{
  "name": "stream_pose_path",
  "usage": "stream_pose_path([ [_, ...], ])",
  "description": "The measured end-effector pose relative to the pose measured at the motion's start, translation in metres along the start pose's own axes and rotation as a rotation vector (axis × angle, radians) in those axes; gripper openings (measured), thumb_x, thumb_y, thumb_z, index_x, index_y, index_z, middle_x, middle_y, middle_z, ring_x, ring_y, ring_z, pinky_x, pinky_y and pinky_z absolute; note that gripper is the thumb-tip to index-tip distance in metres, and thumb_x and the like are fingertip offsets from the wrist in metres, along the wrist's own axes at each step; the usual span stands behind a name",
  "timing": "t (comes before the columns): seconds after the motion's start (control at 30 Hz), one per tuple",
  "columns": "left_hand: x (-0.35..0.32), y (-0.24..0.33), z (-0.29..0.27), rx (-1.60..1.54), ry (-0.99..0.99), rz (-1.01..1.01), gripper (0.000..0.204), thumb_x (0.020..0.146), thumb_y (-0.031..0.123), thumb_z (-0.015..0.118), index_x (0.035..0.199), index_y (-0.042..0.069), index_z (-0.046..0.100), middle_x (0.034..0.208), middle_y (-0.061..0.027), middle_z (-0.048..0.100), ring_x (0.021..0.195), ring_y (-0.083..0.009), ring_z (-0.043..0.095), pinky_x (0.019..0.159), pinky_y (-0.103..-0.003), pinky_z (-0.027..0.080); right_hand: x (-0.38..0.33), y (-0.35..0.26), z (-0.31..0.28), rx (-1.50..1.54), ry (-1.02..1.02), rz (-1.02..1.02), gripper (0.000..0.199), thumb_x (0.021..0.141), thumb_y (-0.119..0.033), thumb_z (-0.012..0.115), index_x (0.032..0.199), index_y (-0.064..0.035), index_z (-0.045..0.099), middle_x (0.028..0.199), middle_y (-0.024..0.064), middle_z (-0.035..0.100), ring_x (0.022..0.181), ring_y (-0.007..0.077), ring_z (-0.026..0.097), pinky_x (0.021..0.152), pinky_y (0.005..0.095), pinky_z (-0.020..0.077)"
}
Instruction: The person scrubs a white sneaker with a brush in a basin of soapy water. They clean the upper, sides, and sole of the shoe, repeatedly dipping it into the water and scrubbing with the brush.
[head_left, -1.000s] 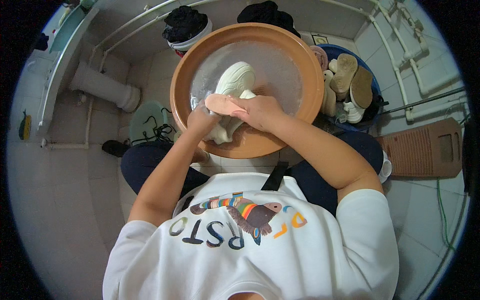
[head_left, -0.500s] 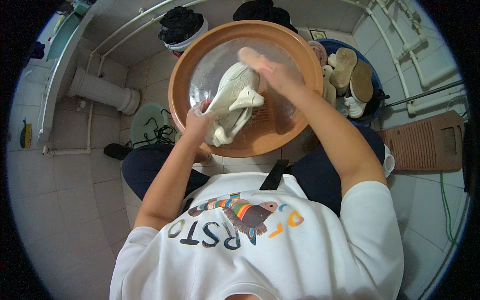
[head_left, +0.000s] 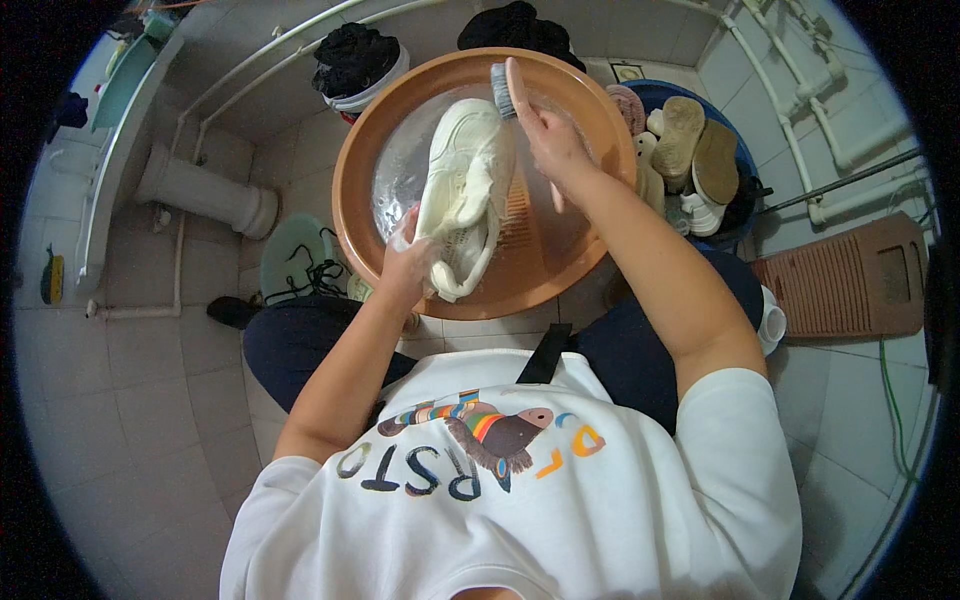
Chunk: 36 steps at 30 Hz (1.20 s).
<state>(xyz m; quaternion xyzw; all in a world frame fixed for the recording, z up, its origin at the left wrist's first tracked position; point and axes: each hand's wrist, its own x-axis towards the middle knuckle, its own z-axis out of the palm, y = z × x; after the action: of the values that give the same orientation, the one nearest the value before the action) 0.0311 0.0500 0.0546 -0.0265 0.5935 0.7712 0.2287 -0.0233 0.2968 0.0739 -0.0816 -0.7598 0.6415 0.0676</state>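
A wet white sneaker [head_left: 463,165], its laces out, is held over an orange-brown basin [head_left: 352,180] of soapy water. My left hand [head_left: 405,262] grips it by the heel side, with the toe pointing away from me. In my right hand [head_left: 557,150] is a pink-handled scrubbing brush [head_left: 515,88], raised just right of the toe. Its grey bristles face left, beside the shoe's upper; whether they touch it I cannot tell. A ridged washboard part [head_left: 520,225] of the basin shows between the shoe and my right forearm.
To the right, a blue tub [head_left: 745,150] holds several shoes and soles. A brown washboard [head_left: 845,285] lies beyond my right knee. Dark laces rest in a pale green basin [head_left: 290,250] at left. Behind stand a white bucket [head_left: 380,92] with black cloth and another black heap [head_left: 520,30].
The sneaker has been turned so its opening and tongue face up more. My right hand has rolled the brush from its back showing to bristles facing left, slightly farther from me.
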Motion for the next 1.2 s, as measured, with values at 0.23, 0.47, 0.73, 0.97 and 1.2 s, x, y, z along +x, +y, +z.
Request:
stream_pose_path([
  [0.23,0.017,0.046,0.027,-0.043,-0.082,0.008,0.062,0.072,0.009,0.061,0.127,0.003,0.033,0.121,-0.0105,0.046,0.108,-0.0195,0.048,0.09,-0.031,0.041,-0.019,-0.027,0.008,0.44,-0.266,0.349,0.058,0.082,-0.061,0.044,0.091,-0.0056,0.056,0.053,0.0005,0.041,0.039,0.0109,0.038,0.039,0.0261,0.032],
  [0.47,0.023,0.09,0.044,0.42,0.122,0.495,0.066,0.061,0.01,0.075,0.119,0.004,0.043,0.107,-0.009,0.052,0.096,-0.0179,0.053,0.081,-0.031,0.046,-0.052,-0.077,0.018,-0.371,-0.195,-0.386,0.061,0.085,-0.051,0.048,0.128,-0.0074,0.041,0.079,0.0141,0.064,0.068,0.0238,0.062,0.067,0.0352,0.0476],
  [0.73,0.02,0.076,0.051,0.732,0.305,0.731,0.059,0.059,0.012,0.076,0.109,0.004,0.046,0.102,-0.008,0.054,0.093,-0.0176,0.054,0.082,-0.029,0.044,-0.036,-0.063,0.0,-0.422,-0.08,-0.348,0.058,0.083,-0.042,0.056,0.134,-0.0197,0.036,0.089,0.0186,0.062,0.081,0.0306,0.061,0.073,0.0331,0.0462],
  [0.97,0.024,0.078,0.049,0.727,0.342,0.763,0.056,0.061,0.011,0.075,0.109,0.004,0.047,0.099,-0.0101,0.057,0.091,-0.0196,0.056,0.081,-0.031,0.045,-0.053,-0.091,0.002,-0.522,-0.17,-0.411,0.052,0.084,-0.044,0.054,0.131,-0.0297,0.039,0.092,0.0185,0.061,0.081,0.0286,0.061,0.072,0.0322,0.0458],
  [1.2,0.007,0.091,0.058,0.762,0.317,0.612,0.055,0.062,0.009,0.074,0.109,0.003,0.047,0.099,-0.0099,0.057,0.092,-0.0187,0.056,0.08,-0.029,0.045,-0.064,-0.105,0.001,-0.728,-0.223,-0.382,0.049,0.084,-0.049,0.05,0.129,-0.0322,0.041,0.089,0.0182,0.062,0.077,0.027,0.062,0.07,0.0319,0.0461],
])
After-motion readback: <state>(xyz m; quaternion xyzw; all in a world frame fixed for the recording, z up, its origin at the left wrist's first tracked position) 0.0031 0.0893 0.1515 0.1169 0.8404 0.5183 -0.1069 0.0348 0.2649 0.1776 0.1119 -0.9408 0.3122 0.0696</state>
